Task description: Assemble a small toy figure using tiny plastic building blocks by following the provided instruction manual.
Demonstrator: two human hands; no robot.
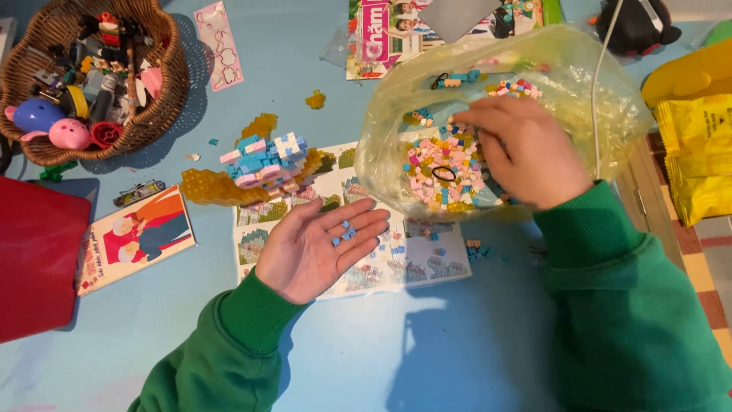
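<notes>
1. Left hand (316,248): palm up, fingers spread flat, resting over the instruction sheet (415,263) on the blue bench (427,343). Cradles a few small blue bricks (345,231) loose on palm and fingers; nothing pinched.
2. Right hand (526,152): reaches into the mouth of the clear plastic bag (579,84), fingers curled down among the mixed loose bricks (446,172), pink, yellow and blue. Fingertips buried in the pile; cannot tell whether closed on a piece or merely sifting.
3. Handling, judged: bricks tiny, light, rigid, smooth; likely to roll or slide off a tilted palm. Best taken one at a time, pinched by opposite side walls between thumb and forefinger. Bag thin, soft, crinkly; gives no support, shifts if pushed.
4. Partly built model (267,162), blue, pink and white on translucent yellow plates, sits just above the left hand, touching the sheet's top edge. Probably fragile at the joints; lift from the base.
5. Stray blue bricks (479,250) lie near the sheet's right edge.
6. Wicker basket (152,114) of toys top left; red box (34,255) at left, cut off by the frame.
7. Hard to make out: brick shapes inside the bag, blurred by the plastic; a dark ring (443,174) among them, kind unclear. Sheet partly hidden under bag and hand.
</notes>
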